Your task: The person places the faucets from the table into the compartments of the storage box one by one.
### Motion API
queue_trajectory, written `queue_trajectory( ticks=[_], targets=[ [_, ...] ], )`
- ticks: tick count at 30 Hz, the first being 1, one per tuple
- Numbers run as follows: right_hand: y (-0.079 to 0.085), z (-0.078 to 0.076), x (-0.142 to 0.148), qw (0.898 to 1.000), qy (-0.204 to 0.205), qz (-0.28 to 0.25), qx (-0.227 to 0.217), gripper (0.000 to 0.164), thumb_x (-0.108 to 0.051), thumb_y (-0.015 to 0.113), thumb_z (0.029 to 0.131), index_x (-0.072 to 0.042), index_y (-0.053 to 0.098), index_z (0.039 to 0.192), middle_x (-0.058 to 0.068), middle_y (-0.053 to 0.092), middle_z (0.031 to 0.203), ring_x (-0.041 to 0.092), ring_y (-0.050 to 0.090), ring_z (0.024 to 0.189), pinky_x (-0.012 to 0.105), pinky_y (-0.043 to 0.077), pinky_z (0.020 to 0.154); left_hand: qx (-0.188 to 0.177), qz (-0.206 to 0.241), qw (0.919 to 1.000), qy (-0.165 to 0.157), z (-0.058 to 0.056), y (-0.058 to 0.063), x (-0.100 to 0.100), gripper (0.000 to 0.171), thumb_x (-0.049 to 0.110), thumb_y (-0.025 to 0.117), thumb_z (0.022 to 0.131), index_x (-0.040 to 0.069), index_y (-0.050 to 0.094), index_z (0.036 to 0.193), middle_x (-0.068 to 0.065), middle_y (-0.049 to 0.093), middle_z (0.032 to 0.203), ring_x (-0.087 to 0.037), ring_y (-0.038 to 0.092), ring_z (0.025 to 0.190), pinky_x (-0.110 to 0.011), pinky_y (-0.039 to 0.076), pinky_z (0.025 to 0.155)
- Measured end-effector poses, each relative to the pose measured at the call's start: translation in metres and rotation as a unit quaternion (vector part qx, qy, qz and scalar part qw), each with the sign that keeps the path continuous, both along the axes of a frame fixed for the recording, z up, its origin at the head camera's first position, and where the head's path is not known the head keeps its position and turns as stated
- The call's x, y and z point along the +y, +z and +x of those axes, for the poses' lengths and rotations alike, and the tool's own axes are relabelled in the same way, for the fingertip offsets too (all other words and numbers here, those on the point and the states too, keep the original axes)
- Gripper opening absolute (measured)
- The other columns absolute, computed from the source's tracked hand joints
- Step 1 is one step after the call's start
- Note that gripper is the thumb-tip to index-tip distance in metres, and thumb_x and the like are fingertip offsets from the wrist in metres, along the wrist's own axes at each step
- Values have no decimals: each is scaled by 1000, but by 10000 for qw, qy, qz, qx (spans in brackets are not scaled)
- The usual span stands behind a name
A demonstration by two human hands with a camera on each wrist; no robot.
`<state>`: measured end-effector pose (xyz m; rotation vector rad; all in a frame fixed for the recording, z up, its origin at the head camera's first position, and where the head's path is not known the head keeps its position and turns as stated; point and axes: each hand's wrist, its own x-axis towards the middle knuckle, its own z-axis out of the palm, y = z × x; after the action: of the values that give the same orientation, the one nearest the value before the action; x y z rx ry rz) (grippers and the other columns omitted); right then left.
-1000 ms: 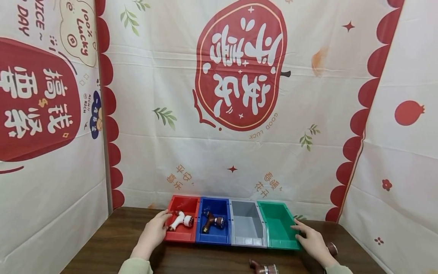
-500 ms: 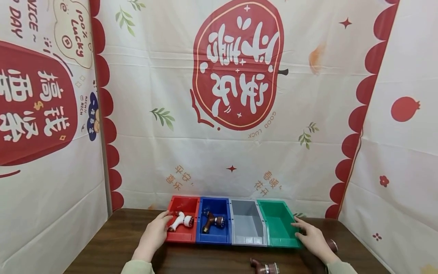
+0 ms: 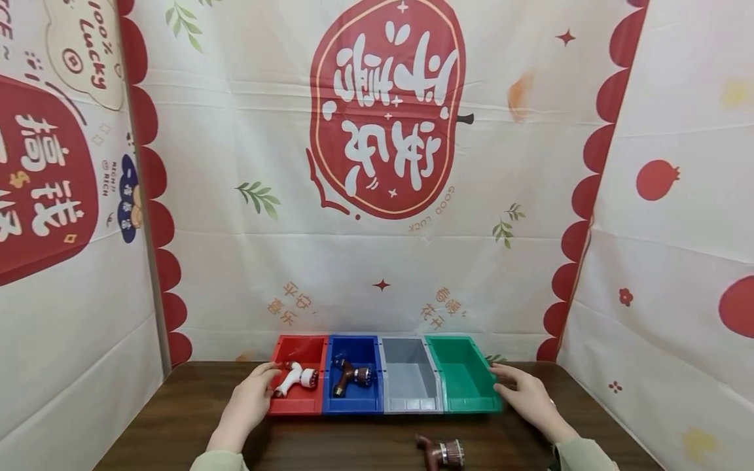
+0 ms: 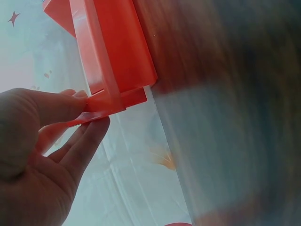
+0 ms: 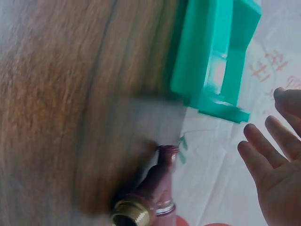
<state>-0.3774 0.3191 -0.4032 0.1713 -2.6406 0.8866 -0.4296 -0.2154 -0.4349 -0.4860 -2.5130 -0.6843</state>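
A joined row of bins lies along the back of the table: red (image 3: 297, 407), blue (image 3: 353, 405), grey (image 3: 409, 376) and green (image 3: 465, 369). My left hand (image 3: 244, 402) pinches the red bin's outer side edge between thumb and fingers, as the left wrist view shows. At the opposite end my right hand (image 3: 527, 396) is beside the green bin, its fingers spread and a little apart from the rim in the right wrist view. Inside the red bin is a white tap (image 3: 296, 378). The blue bin holds a brown tap (image 3: 350, 377).
Another brown tap (image 3: 440, 453) lies on the wooden table (image 3: 330, 445) in front of the bins. The right wrist view shows a brown tap with a brass end (image 5: 150, 193) below the green bin. Printed cloth (image 3: 353, 261) hangs close behind the bins.
The head view has turned, so the whole scene slides left and levels out. Both hands stay at the two ends of the bin row, and the taps in the bins lie as before.
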Motion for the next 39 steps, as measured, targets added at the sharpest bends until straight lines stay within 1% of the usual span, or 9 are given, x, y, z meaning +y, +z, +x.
queue_trajectory(
  ticks=[4,10,14,18,24,28,33,35,39],
  targets=[
    [-2,-1,-18,9997,229,-79,98,33,-7,67,89,-3,66,122,16,61,127,31,63,106,42,54,84,-99,-1,9999,129,8,-4,-11,33,-11,66,78,0,70,108,-17,59,125,-34,60,110,-51,50,88],
    [-11,13,-32,9985,445,104,298,32,-4,71,85,-4,69,116,14,65,121,32,62,109,41,55,82,-435,-36,9990,98,17,-11,-16,33,-11,66,78,1,69,109,-18,59,125,-34,60,111,-51,50,87],
    [-8,15,-37,9966,629,275,460,32,-9,73,84,-6,69,116,13,65,122,34,60,111,43,54,82,-312,15,9995,80,16,-11,-14,32,-11,66,78,0,70,108,-18,60,125,-34,60,111,-51,50,87],
    [-3,17,-42,9943,877,400,444,34,-17,74,85,-9,69,118,11,64,123,33,59,113,41,55,83,-263,67,9996,79,13,-11,-12,31,-10,66,79,0,70,107,-18,61,126,-34,60,111,-51,49,89],
    [3,24,-51,9856,1355,744,687,40,-33,72,87,-9,68,119,13,64,124,32,61,111,42,54,85,-257,103,9996,11,9,-7,-8,31,-10,66,78,-1,70,108,-19,60,126,-35,59,113,-51,48,91],
    [7,29,-58,9830,1510,853,600,49,-42,70,86,-9,66,122,12,62,126,34,58,114,44,52,86,-333,138,9993,16,6,-4,-5,31,-10,66,78,-1,70,109,-20,60,127,-36,59,114,-52,47,92],
    [14,29,-67,9791,1714,967,520,56,-48,69,85,-9,64,125,11,61,128,32,57,116,47,51,89,-333,130,9994,25,0,4,-2,31,-9,68,79,-1,70,109,-20,59,129,-37,58,115,-52,47,93],
    [16,30,-73,9775,1824,978,406,59,-50,69,85,-9,62,127,11,60,129,32,56,117,46,51,88,-342,127,9993,30,0,5,-2,32,-9,68,78,-1,69,109,-20,59,129,-37,58,115,-52,47,93],
    [16,35,-84,9758,1960,970,-10,65,-55,68,82,-12,60,130,9,59,131,31,55,119,44,51,88,-405,108,9991,36,0,4,-4,33,-9,68,78,0,69,110,-19,58,130,-36,58,115,-52,46,93]
  ],
)
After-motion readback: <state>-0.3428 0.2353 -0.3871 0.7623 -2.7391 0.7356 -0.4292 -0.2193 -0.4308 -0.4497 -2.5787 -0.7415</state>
